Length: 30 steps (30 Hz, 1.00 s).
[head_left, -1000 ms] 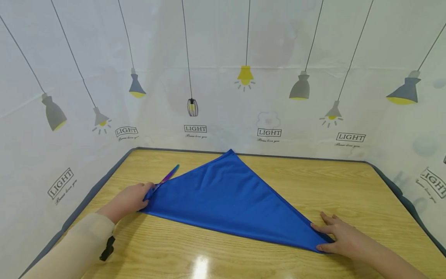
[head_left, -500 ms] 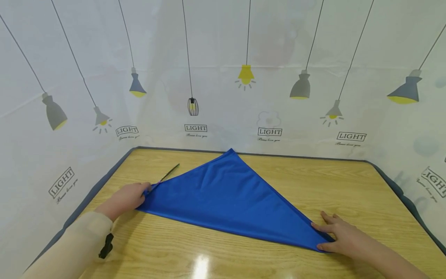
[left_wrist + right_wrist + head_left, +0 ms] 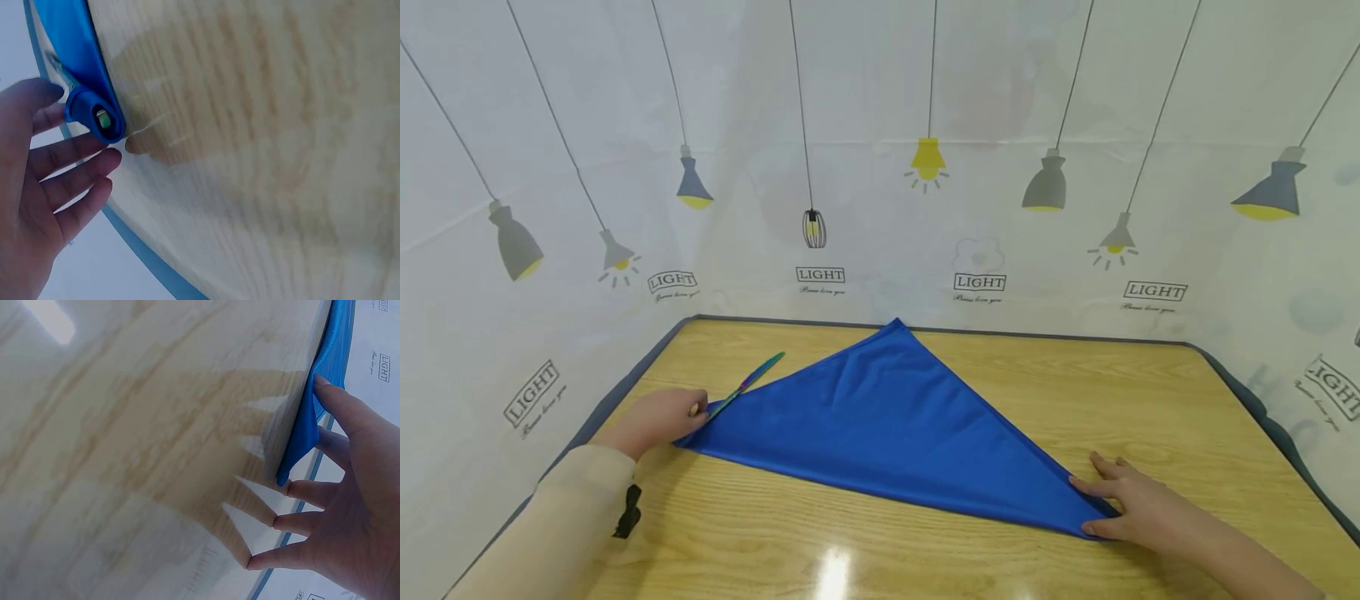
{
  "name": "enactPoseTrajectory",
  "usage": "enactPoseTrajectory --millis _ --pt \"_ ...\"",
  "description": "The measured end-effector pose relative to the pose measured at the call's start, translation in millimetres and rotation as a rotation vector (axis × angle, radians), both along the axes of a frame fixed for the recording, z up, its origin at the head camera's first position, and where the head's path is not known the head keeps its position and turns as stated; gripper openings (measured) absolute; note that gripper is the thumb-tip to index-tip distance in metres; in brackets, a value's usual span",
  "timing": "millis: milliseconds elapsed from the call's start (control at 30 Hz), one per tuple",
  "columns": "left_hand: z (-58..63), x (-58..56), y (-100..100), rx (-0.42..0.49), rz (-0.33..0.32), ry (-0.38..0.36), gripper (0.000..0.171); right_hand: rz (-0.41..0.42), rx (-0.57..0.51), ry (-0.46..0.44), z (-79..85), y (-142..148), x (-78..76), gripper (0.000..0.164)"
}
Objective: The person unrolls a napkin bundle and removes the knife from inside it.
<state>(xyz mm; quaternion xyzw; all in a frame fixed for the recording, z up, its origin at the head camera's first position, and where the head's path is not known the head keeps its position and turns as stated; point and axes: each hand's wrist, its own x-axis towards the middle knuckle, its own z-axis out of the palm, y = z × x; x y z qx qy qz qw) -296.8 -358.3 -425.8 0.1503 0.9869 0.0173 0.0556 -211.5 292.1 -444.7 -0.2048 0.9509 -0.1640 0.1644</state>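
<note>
A blue cloth [image 3: 880, 433], shaped as a wide triangle, lies on the wooden table. At its left end lies a slim, rainbow-coloured knife [image 3: 764, 367], slanting with one end past the cloth's far edge. In the left wrist view the cloth's end forms a small roll [image 3: 94, 115] around the knife's other end. My left hand [image 3: 658, 417] holds this roll between thumb and fingers. My right hand [image 3: 1150, 508] rests on the cloth's right corner, fingers spread; its thumb touches the near edge, and the index finger lies at the far edge.
The pale wooden table [image 3: 760, 533] ends at a dark border at the back and sides. A white sheet [image 3: 880, 83] printed with hanging lamps stands around it. A black buckle or strap [image 3: 628, 512] hangs under the left sleeve.
My left hand has moved left, and the cloth's left corner now reaches further left. The knife has turned about its length, going from flat to edge-on to flat. The right hand stays in place.
</note>
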Motion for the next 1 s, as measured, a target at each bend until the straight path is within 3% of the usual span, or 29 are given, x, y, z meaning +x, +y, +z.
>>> enactPoseTrajectory --millis 267,500,567,767,1000 --pt "6.0 -8.2 -12 0.089 0.055 -0.113 0.014 0.001 0.011 0.019 3.1 -3 0.7 0.067" --pt "4.7 -13.3 -31 0.191 0.098 -0.19 0.002 -0.005 0.006 0.015 3.3 -2 2.0 0.067" --pt "1.6 -14.2 -37 0.233 0.12 -0.204 0.006 -0.005 0.012 0.013 3.8 -2 1.6 0.067" --pt "-9.7 -14.2 -60 0.389 0.14 -0.229 0.01 0.002 0.022 0.03 4.2 -2 0.7 0.066" --pt "-10.8 -2.4 -79 0.413 0.141 -0.149 0.01 -0.002 0.002 0.023 0.3 -1 1.2 0.067"
